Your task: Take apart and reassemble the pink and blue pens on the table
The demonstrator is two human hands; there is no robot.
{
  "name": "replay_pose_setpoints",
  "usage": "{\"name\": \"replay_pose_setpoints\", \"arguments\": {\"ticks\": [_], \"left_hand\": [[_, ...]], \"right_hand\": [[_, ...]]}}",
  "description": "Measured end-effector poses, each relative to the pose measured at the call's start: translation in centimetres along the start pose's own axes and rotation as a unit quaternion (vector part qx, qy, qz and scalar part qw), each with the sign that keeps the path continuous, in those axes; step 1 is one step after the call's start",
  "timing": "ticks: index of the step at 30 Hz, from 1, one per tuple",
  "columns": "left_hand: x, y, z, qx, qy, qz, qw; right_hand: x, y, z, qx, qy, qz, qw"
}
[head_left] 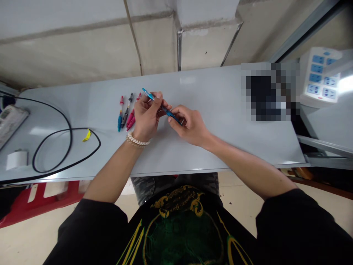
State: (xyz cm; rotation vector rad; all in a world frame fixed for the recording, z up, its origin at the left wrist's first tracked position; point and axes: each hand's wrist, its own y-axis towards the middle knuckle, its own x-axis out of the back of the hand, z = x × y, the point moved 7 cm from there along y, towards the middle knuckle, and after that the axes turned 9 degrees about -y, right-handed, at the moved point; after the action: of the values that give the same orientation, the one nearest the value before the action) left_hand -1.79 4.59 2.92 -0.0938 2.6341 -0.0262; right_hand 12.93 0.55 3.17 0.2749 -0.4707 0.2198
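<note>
Both of my hands are on one blue pen (149, 94), held above the middle of the table and slanting from upper left to lower right. My left hand (149, 114) grips its upper part between thumb and fingers, with a clear light-blue end sticking out. On the lower, darker blue part, my right hand (190, 125) is closed. Just left of my left hand lie a pen with a blue grip and pink end (120, 114), a dark grey pen (127, 110) and pink pens (131, 119), partly hidden behind the hand.
A black cable (70, 143) with a yellow tag (86, 135) loops over the table's left side, near a white adapter (17, 159) and a white power strip (11, 121). A blurred-out dark object (264, 95) lies at the right, before a white socket block (321, 75).
</note>
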Motion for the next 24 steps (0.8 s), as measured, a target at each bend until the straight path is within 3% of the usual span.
{"name": "replay_pose_setpoints", "arguments": {"ticks": [8, 14, 24], "left_hand": [[0.33, 0.07, 0.21, 0.005, 0.005, -0.008, 1.000], [0.01, 0.11, 0.07, -0.022, -0.009, 0.034, 0.999], [0.27, 0.16, 0.31, -0.018, 0.009, 0.048, 0.999]], "right_hand": [[-0.04, 0.00, 0.02, -0.001, -0.001, 0.007, 1.000], [-0.05, -0.01, 0.10, 0.002, -0.002, 0.007, 1.000], [-0.02, -0.02, 0.35, 0.003, -0.003, 0.016, 1.000]]}}
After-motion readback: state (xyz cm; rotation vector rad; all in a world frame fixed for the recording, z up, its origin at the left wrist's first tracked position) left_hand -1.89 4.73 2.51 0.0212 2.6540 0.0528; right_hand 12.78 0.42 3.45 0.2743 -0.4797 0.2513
